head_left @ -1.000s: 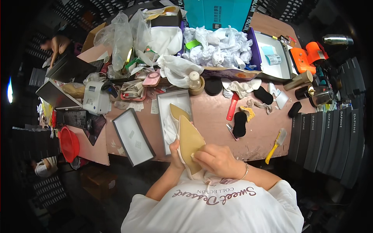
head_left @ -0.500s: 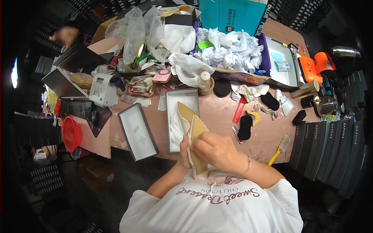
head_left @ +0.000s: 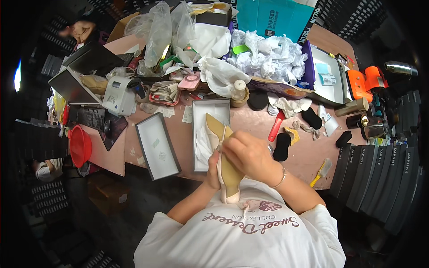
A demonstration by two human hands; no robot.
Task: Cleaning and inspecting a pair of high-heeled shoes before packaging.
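Observation:
A pair of pale cream pointed shoes (head_left: 231, 179) is held in front of my chest, tan soles facing up and toes pointing away. My left hand (head_left: 213, 173) is closed around their left side, thumb up along the edge. My right hand (head_left: 251, 155) lies over the upper part of the right sole with its fingers curled in; whatever is between the fingertips is hidden. Beyond the toes stands an open grey shoebox (head_left: 195, 147) with white tissue paper (head_left: 203, 152) inside. Its likely lid (head_left: 156, 145), grey-rimmed and white inside, lies to the left.
A bin of crumpled white paper (head_left: 268, 58) stands at the back. To the right lie a red-handled tool (head_left: 276, 126), black pads (head_left: 281, 147) and a yellow-handled brush (head_left: 321, 173). Stacked dark boxes (head_left: 375, 178) flank the right; a label printer (head_left: 119, 96) and keyboard (head_left: 88, 121) sit left.
My right hand has moved a little up the sole toward the toe, and the heel end of the shoes shows more. The view has shifted slightly. My left hand keeps its grip.

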